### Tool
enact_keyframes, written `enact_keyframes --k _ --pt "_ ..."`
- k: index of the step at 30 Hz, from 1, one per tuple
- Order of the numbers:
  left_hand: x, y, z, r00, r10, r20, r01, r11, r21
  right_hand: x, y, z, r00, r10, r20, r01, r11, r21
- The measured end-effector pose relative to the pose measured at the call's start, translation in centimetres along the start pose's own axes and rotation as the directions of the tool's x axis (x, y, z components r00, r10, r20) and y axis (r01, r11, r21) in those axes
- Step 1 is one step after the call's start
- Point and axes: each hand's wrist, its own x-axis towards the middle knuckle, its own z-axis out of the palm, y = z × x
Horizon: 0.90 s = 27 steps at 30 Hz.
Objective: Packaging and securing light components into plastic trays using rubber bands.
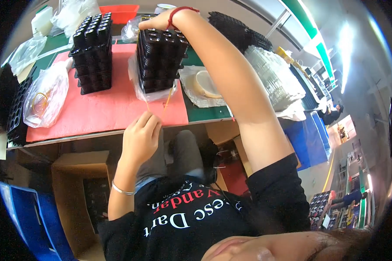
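On the pink mat (104, 114) stands a tall stack of black plastic trays (159, 65) with dark round-topped parts in its cups, a clear plastic bag around its lower end. My right hand (158, 21) grips the far top edge of this stack; some of its fingers are hidden behind it. In front of the stack, my left hand (141, 135) is closed in a pinch on a thin yellow rubber band (147, 105). The band stretches from the fingers up toward the stack's base. A second stack of black trays (93, 65) stands to the left.
A clear bag with yellow bands (46, 98) lies at the mat's left. Right of the stack is a roll of tape (207, 84). White packaging sheets (274, 78) are piled farther right, and a red bin (119, 14) stands behind. Below the table are a cardboard box (80, 161) and blue crates (32, 217).
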Motion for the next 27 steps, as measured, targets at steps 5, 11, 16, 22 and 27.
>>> enact_keyframes --k 5,11,16,22,27 --pt "-0.6 -0.4 -0.3 0.996 0.07 0.062 -0.072 0.997 0.019 3.0 1.3 1.1 0.982 0.125 -0.143 -0.139 0.986 -0.095" --pt "1.0 -2.5 1.4 1.0 0.007 0.015 -0.012 0.928 0.373 -11.1 -2.1 -0.4 0.963 0.097 -0.251 -0.042 0.976 0.215" --pt "3.7 -2.0 1.6 0.996 0.091 0.008 -0.088 0.938 0.335 -11.8 2.9 11.2 0.18 0.088 -0.98 0.641 0.745 0.185" --pt "3.9 -1.8 1.8 0.995 0.023 0.097 -0.056 0.935 0.35 -13.2 4.3 21.7 0.507 -0.128 -0.853 0.633 0.727 0.267" --pt "3.8 -1.7 2.3 0.998 -0.021 0.057 0.002 0.948 0.319 -13.0 5.4 22.8 0.614 -0.247 -0.75 0.582 0.783 0.219"
